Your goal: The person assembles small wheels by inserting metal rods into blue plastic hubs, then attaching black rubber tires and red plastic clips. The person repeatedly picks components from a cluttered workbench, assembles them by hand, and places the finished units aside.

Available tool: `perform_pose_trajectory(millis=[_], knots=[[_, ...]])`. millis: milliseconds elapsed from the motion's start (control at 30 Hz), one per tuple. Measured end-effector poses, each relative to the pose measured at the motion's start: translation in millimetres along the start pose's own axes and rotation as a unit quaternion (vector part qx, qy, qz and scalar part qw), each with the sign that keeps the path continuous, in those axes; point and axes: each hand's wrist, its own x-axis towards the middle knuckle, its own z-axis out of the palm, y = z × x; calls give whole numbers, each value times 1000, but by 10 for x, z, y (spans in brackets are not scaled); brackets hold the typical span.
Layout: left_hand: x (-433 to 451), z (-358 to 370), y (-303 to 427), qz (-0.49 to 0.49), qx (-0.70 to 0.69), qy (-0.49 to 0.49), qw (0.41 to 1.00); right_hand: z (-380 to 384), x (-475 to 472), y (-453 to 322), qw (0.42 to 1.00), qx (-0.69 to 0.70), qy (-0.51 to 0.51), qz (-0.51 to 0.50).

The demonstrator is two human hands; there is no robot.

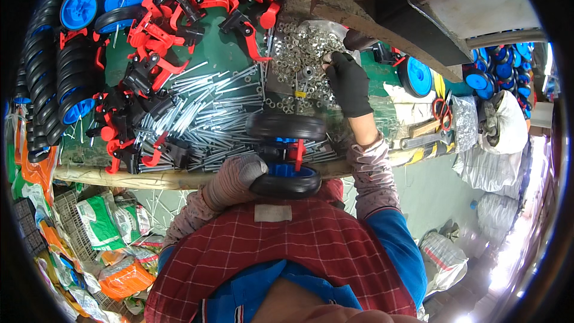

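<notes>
My left hand (240, 178), in a pale striped glove, grips a twin-wheel caster (287, 182) at the table's front edge. Its two black tyres with blue hubs are set apart, and a red lever (297, 154) shows between them. My right hand (349, 83) wears a black glove with bare fingertips. Those fingertips are at the right side of a heap of metal nuts (287, 56); whether they pinch one is too small to see. A metal socket-like fitting (306, 73) stands among the nuts. Long steel bolts (210, 107) lie in a loose pile beyond the caster.
Black brackets with red levers (152, 36) are heaped at the left and back. Stacked black wheels (45, 72) line the far left. A machine's metal frame (385, 31) overhangs the right side. Red-handled scissors (441, 112) and a wrench (421, 140) lie at the right edge.
</notes>
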Motion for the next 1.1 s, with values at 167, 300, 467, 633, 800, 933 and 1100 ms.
perform_pose_trajectory(millis=[167, 300, 467, 633, 800, 933, 1100], knots=[[9, -13, 16, -10, 6, -9, 1000, -74, 11, -93, 999, 36, 33, -4], [-18, 16, 22, -15, 3, 6, 1000, -82, -117, -156, 981, 176, 58, 49], [59, -27, 73, -27, 5, -10, 1000, -55, -191, -224, 955, 278, 75, 64], [79, -36, 93, -24, 9, -9, 1000, -115, -219, -338, 952, 301, 46, 19], [45, 7, 51, -13, 13, 0, 1000, -93, -217, -264, 953, 300, 38, -34], [7, 39, 47, -14, 30, 8, 999, -97, -246, -290, 958, 284, 37, -12], [-12, 51, 24, -13, 27, 11, 999, -148, -142, -365, 967, 254, 22, 29]])
